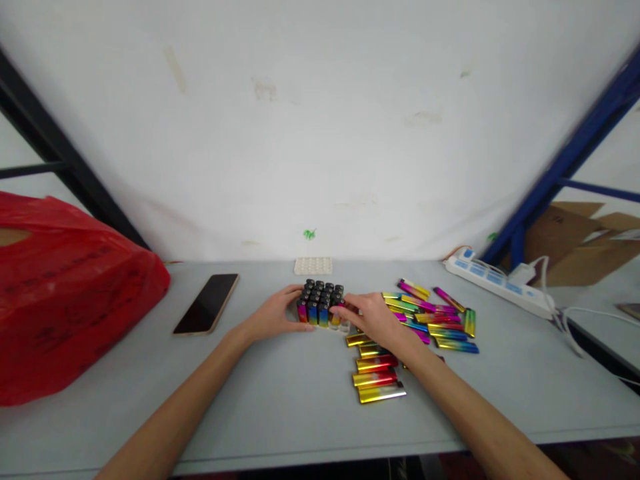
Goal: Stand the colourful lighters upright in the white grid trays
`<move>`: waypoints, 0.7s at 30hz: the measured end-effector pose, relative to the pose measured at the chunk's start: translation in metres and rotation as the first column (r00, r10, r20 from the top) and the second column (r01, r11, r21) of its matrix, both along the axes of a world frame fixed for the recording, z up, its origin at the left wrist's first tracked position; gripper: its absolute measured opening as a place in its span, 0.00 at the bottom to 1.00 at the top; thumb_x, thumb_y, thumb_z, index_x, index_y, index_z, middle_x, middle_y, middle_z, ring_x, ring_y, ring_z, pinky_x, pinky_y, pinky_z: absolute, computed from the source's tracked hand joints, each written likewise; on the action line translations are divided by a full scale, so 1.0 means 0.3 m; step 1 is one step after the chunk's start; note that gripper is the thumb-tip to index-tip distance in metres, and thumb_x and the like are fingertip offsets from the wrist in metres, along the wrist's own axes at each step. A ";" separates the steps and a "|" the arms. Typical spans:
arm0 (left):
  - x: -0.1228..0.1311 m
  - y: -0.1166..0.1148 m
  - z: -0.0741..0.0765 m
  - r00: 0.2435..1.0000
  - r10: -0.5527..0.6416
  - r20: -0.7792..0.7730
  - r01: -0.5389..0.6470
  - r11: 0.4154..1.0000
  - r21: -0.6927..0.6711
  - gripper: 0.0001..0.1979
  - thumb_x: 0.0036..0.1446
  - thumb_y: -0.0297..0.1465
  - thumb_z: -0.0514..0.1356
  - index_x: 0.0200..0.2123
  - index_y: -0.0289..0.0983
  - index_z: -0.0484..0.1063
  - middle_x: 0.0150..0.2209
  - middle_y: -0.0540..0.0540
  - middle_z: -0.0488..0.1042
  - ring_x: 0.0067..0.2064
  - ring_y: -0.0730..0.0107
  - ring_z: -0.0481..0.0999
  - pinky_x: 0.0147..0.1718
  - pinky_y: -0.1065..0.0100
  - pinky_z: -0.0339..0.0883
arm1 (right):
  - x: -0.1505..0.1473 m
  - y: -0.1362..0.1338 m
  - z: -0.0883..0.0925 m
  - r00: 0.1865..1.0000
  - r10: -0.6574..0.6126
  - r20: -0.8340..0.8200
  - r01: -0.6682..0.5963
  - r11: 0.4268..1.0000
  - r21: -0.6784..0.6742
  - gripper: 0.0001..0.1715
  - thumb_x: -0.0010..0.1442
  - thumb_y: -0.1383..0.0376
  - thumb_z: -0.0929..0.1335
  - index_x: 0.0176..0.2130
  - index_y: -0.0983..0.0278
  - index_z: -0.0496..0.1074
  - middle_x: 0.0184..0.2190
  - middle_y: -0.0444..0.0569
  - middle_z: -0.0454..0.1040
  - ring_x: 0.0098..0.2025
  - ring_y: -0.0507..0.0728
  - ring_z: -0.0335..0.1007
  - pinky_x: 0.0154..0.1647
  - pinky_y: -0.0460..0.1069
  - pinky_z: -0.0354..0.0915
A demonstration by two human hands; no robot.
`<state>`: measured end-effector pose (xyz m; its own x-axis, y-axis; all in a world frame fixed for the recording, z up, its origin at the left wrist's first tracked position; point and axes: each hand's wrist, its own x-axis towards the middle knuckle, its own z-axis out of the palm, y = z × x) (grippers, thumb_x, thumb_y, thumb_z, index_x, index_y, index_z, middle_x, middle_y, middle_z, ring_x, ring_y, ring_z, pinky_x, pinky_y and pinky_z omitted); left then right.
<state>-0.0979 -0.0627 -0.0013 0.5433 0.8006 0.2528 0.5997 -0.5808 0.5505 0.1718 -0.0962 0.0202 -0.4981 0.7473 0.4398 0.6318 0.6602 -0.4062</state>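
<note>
A tight block of upright rainbow-coloured lighters [321,301] with black tops stands on the grey table [280,393], in a clear tray. My left hand [277,313] curls against the block's left side, fingers closed on it. My right hand [369,317] pinches a lighter at the block's front right corner. Loose lighters [434,316] lie flat in a heap to the right. A row of gold-red lighters [377,373] lies under my right forearm.
A black phone [207,303] lies left of the block. A bulging red plastic bag [65,293] fills the left side. An empty white tray [313,265] sits by the wall. A white power strip [500,283] with cables lies at the right.
</note>
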 end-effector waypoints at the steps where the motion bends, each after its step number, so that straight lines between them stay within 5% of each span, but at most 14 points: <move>1: 0.000 0.000 0.001 1.000 -0.002 -0.001 0.002 1.000 0.002 0.41 0.44 0.48 0.73 0.60 0.37 0.70 0.61 0.38 0.70 0.61 0.46 0.70 0.63 0.52 0.62 | -0.001 0.001 -0.004 1.000 0.005 0.008 -0.006 1.000 0.019 0.25 0.70 0.51 0.64 0.28 0.64 0.71 0.21 0.45 0.74 0.21 0.50 0.64 0.26 0.45 0.51; 9: 0.000 0.002 -0.005 1.000 0.011 0.016 -0.011 1.000 0.002 0.41 0.43 0.47 0.74 0.59 0.38 0.71 0.61 0.38 0.71 0.61 0.46 0.71 0.63 0.51 0.63 | -0.008 0.005 -0.010 0.975 -0.053 0.216 0.052 0.999 0.010 0.24 0.69 0.50 0.64 0.33 0.64 0.75 0.23 0.47 0.76 0.23 0.51 0.67 0.26 0.47 0.47; 14: -0.001 0.004 -0.006 1.000 0.007 0.015 -0.007 1.000 -0.001 0.42 0.44 0.49 0.73 0.60 0.38 0.71 0.61 0.38 0.71 0.61 0.46 0.70 0.63 0.51 0.63 | 0.021 0.008 0.038 0.917 -0.187 0.351 0.187 0.982 0.034 0.35 0.65 0.39 0.61 0.26 0.62 0.75 0.21 0.49 0.75 0.23 0.54 0.68 0.26 0.49 0.45; 18: 0.003 0.001 0.001 1.000 0.009 0.027 -0.008 1.000 -0.018 0.41 0.43 0.50 0.73 0.59 0.40 0.72 0.60 0.40 0.72 0.61 0.45 0.71 0.63 0.52 0.63 | 0.157 0.069 0.056 0.886 -0.357 0.294 0.354 0.933 0.068 0.34 0.72 0.46 0.56 0.31 0.62 0.76 0.27 0.51 0.78 0.30 0.56 0.73 0.32 0.48 0.55; 21: 0.002 0.001 0.003 1.000 0.011 0.015 -0.010 0.999 -0.034 0.42 0.43 0.50 0.73 0.59 0.39 0.72 0.61 0.39 0.71 0.62 0.45 0.70 0.64 0.52 0.62 | 0.308 0.137 0.032 0.796 -0.522 0.306 0.526 0.847 0.075 0.19 0.72 0.58 0.61 0.43 0.65 0.78 0.40 0.55 0.80 0.43 0.58 0.76 0.42 0.48 0.60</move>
